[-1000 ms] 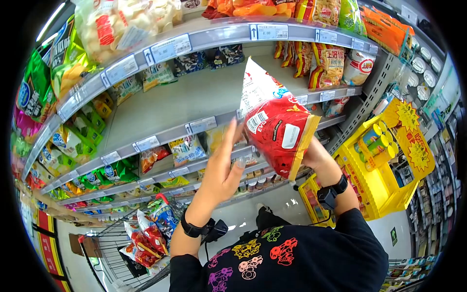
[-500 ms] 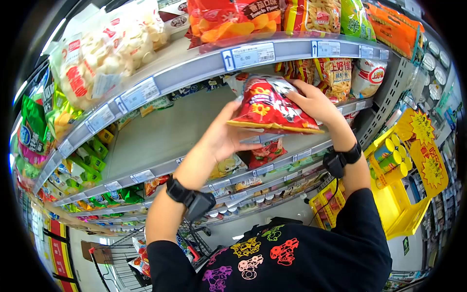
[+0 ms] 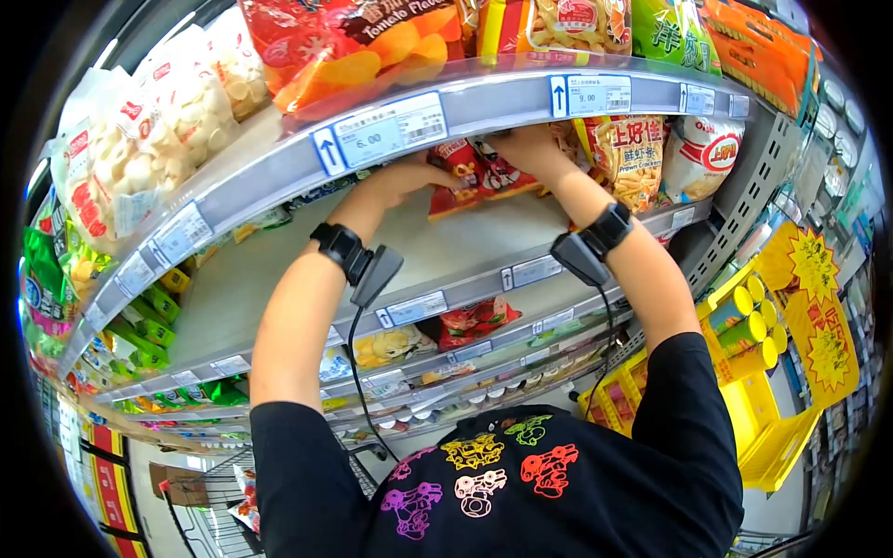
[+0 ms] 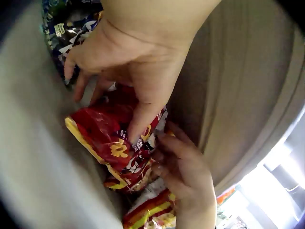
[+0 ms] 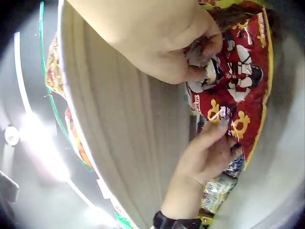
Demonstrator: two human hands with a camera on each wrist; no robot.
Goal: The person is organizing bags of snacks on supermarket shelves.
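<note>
A red snack bag (image 3: pixel 479 181) with a yellow bottom edge and black-and-white cartoon print stands on the middle shelf, partly covered by the upper shelf lip in the head view. My left hand (image 4: pixel 138 67) holds one side of it, thumb across the printed front and fingers behind. On the other side my right hand (image 5: pixel 190 52) pinches the bag's upper part with curled fingers. Both hands reach in under the upper shelf, and the shelf lip partly hides them from the head camera. Dark blue snack bags (image 4: pixel 71 33) lie beyond the left hand's fingers.
Prawn cracker bags (image 3: pixel 628 158) and a white bag (image 3: pixel 702 153) stand to the right on the same shelf. The upper shelf's price rail (image 3: pixel 484 98) hangs low over the hands. At right is a yellow display stand (image 3: pixel 763 418); a shopping cart (image 3: pixel 205 511) is lower left.
The bag was turned from its back to its printed front, then moved forward and in under the upper shelf. Both hands went with it, and the head view has come closer to the shelves.
</note>
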